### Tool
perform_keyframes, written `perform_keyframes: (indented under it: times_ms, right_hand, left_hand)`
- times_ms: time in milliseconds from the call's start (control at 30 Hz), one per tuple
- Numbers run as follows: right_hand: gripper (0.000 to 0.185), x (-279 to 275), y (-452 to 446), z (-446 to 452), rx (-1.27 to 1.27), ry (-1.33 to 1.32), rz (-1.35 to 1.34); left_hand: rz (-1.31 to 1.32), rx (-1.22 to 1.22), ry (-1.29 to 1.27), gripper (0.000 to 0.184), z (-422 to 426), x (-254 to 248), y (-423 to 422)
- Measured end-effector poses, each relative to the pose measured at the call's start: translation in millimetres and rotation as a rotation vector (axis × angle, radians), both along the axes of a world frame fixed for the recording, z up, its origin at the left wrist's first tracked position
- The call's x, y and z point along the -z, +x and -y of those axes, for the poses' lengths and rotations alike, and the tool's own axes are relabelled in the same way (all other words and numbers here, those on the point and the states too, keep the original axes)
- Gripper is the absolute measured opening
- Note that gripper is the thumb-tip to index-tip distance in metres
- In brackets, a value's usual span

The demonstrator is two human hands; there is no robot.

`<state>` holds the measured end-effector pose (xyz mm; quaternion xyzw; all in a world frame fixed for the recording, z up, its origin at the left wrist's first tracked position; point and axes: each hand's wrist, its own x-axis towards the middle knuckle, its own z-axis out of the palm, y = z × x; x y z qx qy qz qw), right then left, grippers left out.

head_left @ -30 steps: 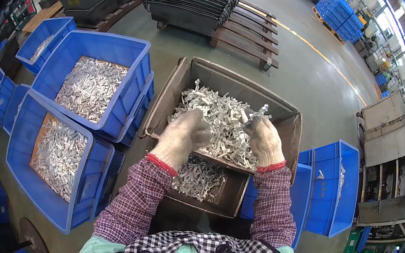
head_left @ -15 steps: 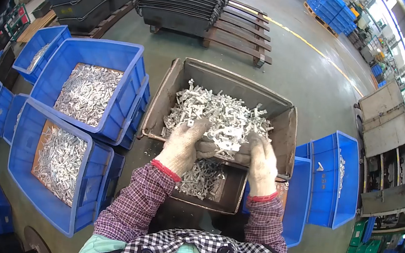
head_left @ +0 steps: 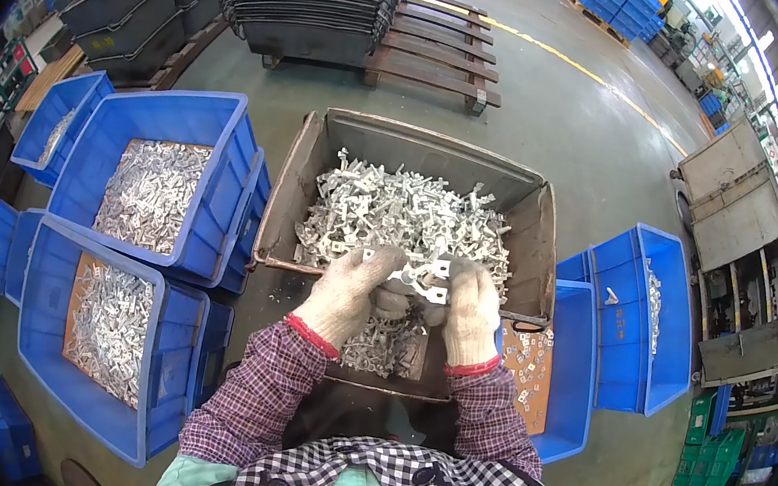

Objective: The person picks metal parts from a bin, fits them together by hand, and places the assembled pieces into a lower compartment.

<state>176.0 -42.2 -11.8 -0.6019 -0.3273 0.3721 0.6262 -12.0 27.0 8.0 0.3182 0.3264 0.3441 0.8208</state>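
My left hand (head_left: 345, 288), in a pale knitted glove, has its fingers closed on the left end of a few silvery metal brackets (head_left: 425, 278). At their right end my right hand (head_left: 473, 312), gloved the same way, grips them between thumb and fingers. Both hands are over the near edge of a worn grey bin (head_left: 439, 141). A heap of similar loose metal brackets (head_left: 403, 206) fills much of that bin. Below the hands is a smaller dark bin (head_left: 436, 373) with more metal pieces (head_left: 375, 349). The exact number of pieces held is hard to make out.
Blue crates (head_left: 215, 166) with metal parts stand at my left. More blue crates (head_left: 574, 389) are on the right, one with small pieces on a brown board (head_left: 526, 374). Stacked dark bins (head_left: 307, 37) and a wooden pallet (head_left: 434, 61) lie beyond.
My hands have come closer together, and the clump of brackets between them looks smaller. The camera view has shifted, so the surroundings sit a little further left.
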Motion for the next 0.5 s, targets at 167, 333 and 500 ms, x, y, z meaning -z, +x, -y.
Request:
perform_keyframes:
  times_ms: [167,333,500]
  right_hand:
    - [0.03,-33.1,-5.3,17.0,-0.095,-0.209,0.375]
    - [0.026,-67.6,-10.3,30.6,-0.411,-0.211,1.015]
    - [0.03,-64.2,-7.7,16.1,0.079,-0.231,0.011]
  left_hand:
    - [0.044,-0.116,-0.083,0.045,-13.3,-5.5,-12.3]
    - [-0.026,-0.082,0.041,0.046,-10.2,-9.9,-6.9]
    - [0.006,0.042,0.026,0.05,-10.1,-12.1,-5.3]
